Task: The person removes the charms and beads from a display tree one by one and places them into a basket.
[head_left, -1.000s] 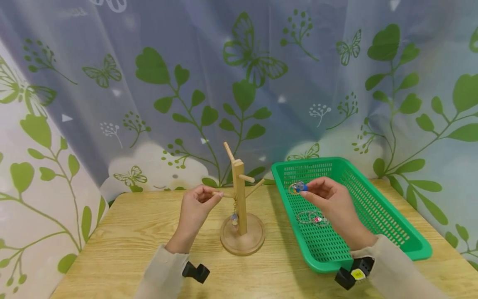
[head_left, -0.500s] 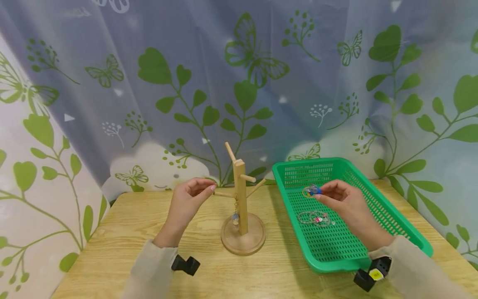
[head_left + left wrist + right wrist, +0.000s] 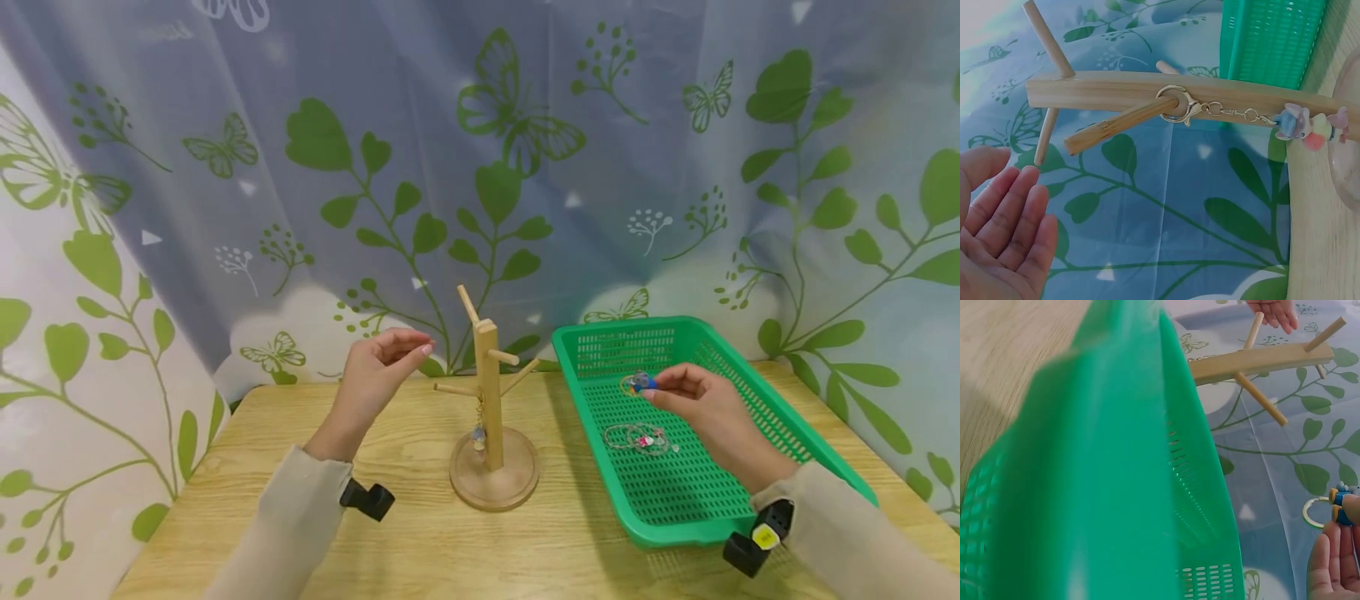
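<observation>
Right hand [image 3: 712,412] pinching blue keychain [image 3: 643,382] over basket [image 3: 690,535], right of stand [image 3: 491,408]; left hand [image 3: 375,375] hovering left of stand, fingers relaxed, empty. Likely readying keychain for hanging, next needing ring [image 3: 1305,515] aligned with bare peg [image 3: 502,357].

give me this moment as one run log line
left hand: holding nothing, beside wooden stand | right hand: pinching blue figurine keychain above green basket | on stand peg: pastel figurine keychain | in basket: pink-charm strand
</observation>
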Tool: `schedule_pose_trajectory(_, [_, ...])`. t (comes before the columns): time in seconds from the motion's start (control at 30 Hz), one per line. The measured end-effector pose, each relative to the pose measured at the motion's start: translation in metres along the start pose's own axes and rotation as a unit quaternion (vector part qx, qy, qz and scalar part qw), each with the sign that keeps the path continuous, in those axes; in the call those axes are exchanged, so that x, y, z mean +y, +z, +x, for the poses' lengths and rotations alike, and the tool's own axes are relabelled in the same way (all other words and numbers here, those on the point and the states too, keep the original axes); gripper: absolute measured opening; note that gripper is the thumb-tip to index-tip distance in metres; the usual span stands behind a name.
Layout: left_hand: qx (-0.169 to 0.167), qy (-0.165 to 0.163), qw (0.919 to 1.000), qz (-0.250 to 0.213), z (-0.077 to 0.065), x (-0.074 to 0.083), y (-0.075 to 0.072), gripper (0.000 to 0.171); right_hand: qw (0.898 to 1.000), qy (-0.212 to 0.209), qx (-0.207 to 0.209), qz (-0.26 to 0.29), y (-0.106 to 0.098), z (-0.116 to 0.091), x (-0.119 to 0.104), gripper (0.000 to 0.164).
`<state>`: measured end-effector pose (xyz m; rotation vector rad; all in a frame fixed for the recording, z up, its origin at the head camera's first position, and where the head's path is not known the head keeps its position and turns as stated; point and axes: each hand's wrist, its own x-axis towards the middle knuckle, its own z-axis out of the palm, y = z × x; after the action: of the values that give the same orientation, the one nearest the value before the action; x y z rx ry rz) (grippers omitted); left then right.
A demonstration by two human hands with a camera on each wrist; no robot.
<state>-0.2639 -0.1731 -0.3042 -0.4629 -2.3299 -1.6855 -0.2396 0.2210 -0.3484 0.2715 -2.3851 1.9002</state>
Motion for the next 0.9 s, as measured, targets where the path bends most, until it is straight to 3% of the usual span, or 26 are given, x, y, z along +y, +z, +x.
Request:
schedule_pose_trajectory(0.13, [-0.008,0.008,0.9999,0.007,0.007,0.003,-0.003,0.028,1.0,0.01,-0.001,-0.01,-0.001,0.002,0.001,0.014])
schedule_pose_trajectory(0.6, [-0.036,-0.015,0.9992,0.005,0.026,0.01,-0.008,0.033,0.998,0.025,-0.006,-0.06,-0.007,0.008,-0.003,0.027])
schedule_pose_trajectory(0.9, [-0.05,0.01,0.9986,-0.016,0.046,0.015,-0.005,0.031,0.997,0.018,-0.004,-0.077,-0.007,0.012,-0.007,0.027])
